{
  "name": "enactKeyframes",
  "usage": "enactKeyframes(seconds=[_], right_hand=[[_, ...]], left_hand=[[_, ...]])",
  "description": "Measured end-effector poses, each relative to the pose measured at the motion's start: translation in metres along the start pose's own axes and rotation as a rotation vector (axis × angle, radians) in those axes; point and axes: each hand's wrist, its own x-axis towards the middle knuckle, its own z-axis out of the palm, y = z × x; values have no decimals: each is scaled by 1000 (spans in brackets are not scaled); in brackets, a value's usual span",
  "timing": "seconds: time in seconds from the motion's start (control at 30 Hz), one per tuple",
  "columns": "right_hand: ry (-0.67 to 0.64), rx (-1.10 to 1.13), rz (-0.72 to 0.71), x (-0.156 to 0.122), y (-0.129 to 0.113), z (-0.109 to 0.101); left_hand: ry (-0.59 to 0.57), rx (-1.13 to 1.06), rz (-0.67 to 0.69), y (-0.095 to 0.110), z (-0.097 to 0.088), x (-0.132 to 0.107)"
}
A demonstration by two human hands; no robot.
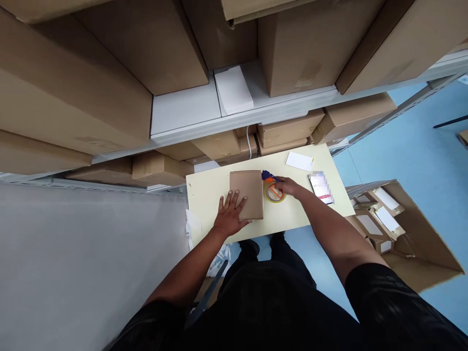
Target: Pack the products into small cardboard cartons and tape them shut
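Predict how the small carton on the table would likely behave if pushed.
The small carton looks like cardboard with straight edges, so it is probably stiff. Sitting flat on the table, it would likely slide rather than roll.

Small carton (251,187): 7 o'clock corner hidden under the person's left hand (229,218). Tape dispenser (271,195): 2 o'clock side covered by the right hand (288,185); exact finger hold not clear. Phone (319,184) toward 3 o'clock: screen pixelated, unreadable. Upper-shelf boxes (223,39) toward 12 o'clock: cut off by top edge. Labels (386,219), half past 3: print too small to read.
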Motion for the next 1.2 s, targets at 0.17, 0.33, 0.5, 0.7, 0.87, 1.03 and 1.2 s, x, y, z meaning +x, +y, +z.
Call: enactKeyframes(seconds=[0.17,0.33,0.5,0.7,0.87,1.03,1.2], right_hand=[[102,67,-70,-74,70,39],[-20,5,27,-161,151,73],[-139,-300,-100,-144,101,80],[-136,-739,-134,-107,31,104],[-98,-629,-67,-140,56,84],[154,-351,-26,-161,100,35],[340,-318,-80,-129,106,12]], left_hand=[[0,-40,-78,13,6,1],[-1,-77,-108,17,9,1],[17,-66,-78,14,13,0],[48,-46,-73,13,13,-1],[71,-53,-76,13,14,-3],[88,-64,-80,12,16,-5],[95,-77,-94,13,17,-6]])
